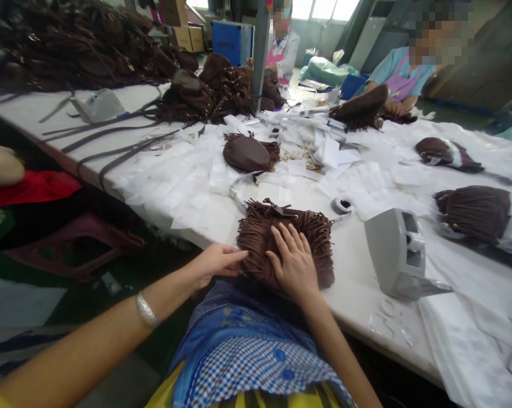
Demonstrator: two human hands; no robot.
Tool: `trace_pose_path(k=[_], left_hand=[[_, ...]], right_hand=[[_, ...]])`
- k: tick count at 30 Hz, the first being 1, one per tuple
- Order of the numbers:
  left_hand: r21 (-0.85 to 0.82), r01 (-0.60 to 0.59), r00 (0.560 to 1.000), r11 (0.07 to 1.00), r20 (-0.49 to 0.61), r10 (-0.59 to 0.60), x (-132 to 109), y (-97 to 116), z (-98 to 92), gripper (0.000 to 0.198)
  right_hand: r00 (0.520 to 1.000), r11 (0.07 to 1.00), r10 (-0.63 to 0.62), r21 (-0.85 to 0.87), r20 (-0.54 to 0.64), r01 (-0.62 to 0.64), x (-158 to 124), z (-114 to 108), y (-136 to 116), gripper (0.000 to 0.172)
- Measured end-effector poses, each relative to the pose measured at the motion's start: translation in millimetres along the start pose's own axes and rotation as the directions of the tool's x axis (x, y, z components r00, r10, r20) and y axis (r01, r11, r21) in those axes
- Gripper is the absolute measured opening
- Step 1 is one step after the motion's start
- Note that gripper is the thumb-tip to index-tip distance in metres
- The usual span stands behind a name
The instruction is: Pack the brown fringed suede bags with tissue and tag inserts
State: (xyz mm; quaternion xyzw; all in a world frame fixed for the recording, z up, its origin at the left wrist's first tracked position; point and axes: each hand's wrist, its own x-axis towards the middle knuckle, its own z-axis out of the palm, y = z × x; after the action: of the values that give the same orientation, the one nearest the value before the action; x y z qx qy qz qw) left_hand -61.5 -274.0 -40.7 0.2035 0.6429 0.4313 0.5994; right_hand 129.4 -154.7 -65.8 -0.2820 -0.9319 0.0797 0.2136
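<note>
While a brown fringed bag (258,243) on the worktop (352,292) is partly covered by the right hand (296,269), grip spread, and its left edge met by the left hand (217,263), whose pinch cannot be told, it is judged soft and light, best held around the middle.

No text is legible; print on the blue box (232,44) is blurred.

From my feed: I read dark brown on the bag (256,249) under the right fingers (288,241). Bench (353,294) around them white, tape dispenser (385,249) to their right grey. Apron (243,360) behind: blue-white check. Bracelet (146,310) behind the left fingers (233,259) silver, stool (75,243) left of them maroon.
</note>
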Motion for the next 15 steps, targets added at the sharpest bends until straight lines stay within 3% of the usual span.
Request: trace_pose_path(k=[3, 6, 10, 12, 15], left_hand=[[-0.041, 0.047, 0.999, 0.998, -0.009, -0.047, 0, 17, 7.4, 0.038], [-0.003, -0.136, 0.990, 0.991, -0.035, 0.135, 2, 22, 14.5, 0.031], [0.263, -0.400, 0.902, 0.878, -0.058, 0.428, 6, 4, 6.1, 0.023], [0.379, -0.436, 0.873, 0.816, -0.041, 0.486, 9, -8, -3.0, 0.024], [0.439, -0.455, 0.866, 0.775, 0.017, 0.499, 12, -18, -13.7, 0.026]], right_hand=[[1.000, 0.999, 0.013, 0.036, -0.015, -0.013, 0, 0, 3, 0.054], [0.997, 0.996, 0.070, 0.051, -0.013, -0.069, 0, 0, 8, 0.051], [0.990, 0.989, 0.141, 0.033, 0.003, -0.141, 2, 2, 10, 0.056], [0.988, 0.988, 0.153, 0.019, 0.017, -0.154, 3, 3, 10, 0.058], [0.987, 0.987, 0.160, 0.002, 0.030, -0.160, 4, 3, 9, 0.059]])
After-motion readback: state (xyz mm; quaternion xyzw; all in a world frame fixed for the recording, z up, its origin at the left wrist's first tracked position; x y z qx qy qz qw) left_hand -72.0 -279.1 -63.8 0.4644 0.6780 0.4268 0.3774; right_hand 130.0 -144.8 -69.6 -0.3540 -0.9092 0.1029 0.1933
